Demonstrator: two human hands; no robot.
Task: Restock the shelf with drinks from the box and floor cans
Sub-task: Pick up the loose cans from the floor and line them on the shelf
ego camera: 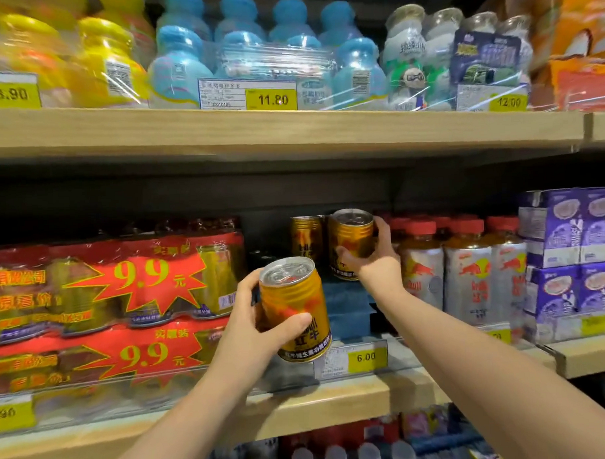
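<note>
My left hand (253, 320) grips a gold drink can (295, 308) in front of the middle shelf (334, 403), tilted a little, its silver top toward me. My right hand (377, 261) reaches deeper into the shelf gap and holds a second gold can (349, 243) by its side, over a blue surface (346, 306). A third gold can (306, 239) stands upright just left of it at the back of the gap. Neither the box nor the floor cans are in view.
Red shrink-wrapped multipacks marked 9.9 (125, 304) fill the shelf left of the gap. Silver red-capped bottles (464, 275) and purple cartons (569, 254) stand to the right. A 6.00 price tag (365, 357) hangs on the shelf edge. Bottle packs (253, 52) sit on the upper shelf.
</note>
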